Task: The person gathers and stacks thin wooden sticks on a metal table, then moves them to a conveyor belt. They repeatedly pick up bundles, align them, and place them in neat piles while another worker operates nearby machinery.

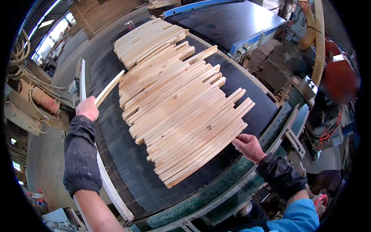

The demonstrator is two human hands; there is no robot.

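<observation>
Left hand (pixel 87 108): fingers closed round one end of a loose wood strip (pixel 109 88), out left of the strip stack (pixel 185 104) on the black table (pixel 116 162). Strip's long axis runs lower-left to upper-right, steeper than the stacked ones, far end by the stack's left edge. Right hand (pixel 250 148): fingers part-curled at the near strip's right end; can't tell if gripping.
</observation>
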